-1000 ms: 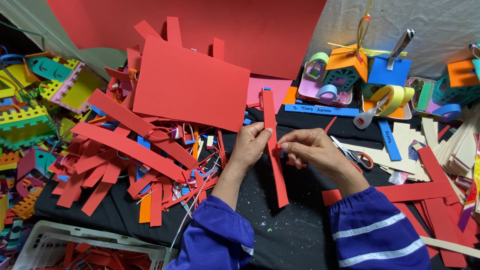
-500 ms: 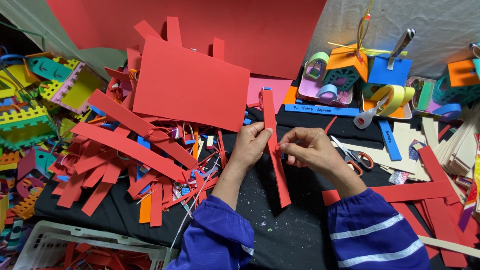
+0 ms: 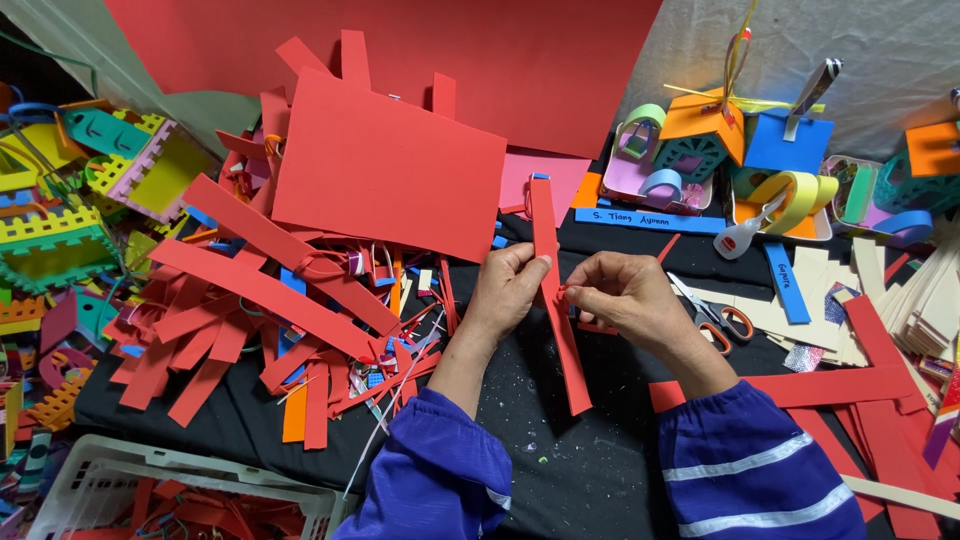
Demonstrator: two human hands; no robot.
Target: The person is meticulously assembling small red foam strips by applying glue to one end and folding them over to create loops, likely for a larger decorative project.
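A long red foam strip [image 3: 556,300] runs from the table's middle down toward me over the black cloth [image 3: 560,450]. My left hand [image 3: 508,290] pinches its left edge about halfway along. From the right, my right hand [image 3: 620,295] closes thumb and fingers on the same strip. Both sleeves are blue, the right one with pale stripes. A pair of scissors with orange handles [image 3: 712,315] lies just right of my right hand.
A large red foam sheet [image 3: 390,175] and a heap of red strips [image 3: 250,300] lie to the left. Colourful foam houses [image 3: 700,140] stand at the back right, toothed foam pieces [image 3: 60,220] far left. A white crate [image 3: 160,495] sits front left. More red strips [image 3: 860,390] lie right.
My hands have barely moved; the fingers of my right hand have shifted slightly along the strip's edge. The strip stays in the same place.
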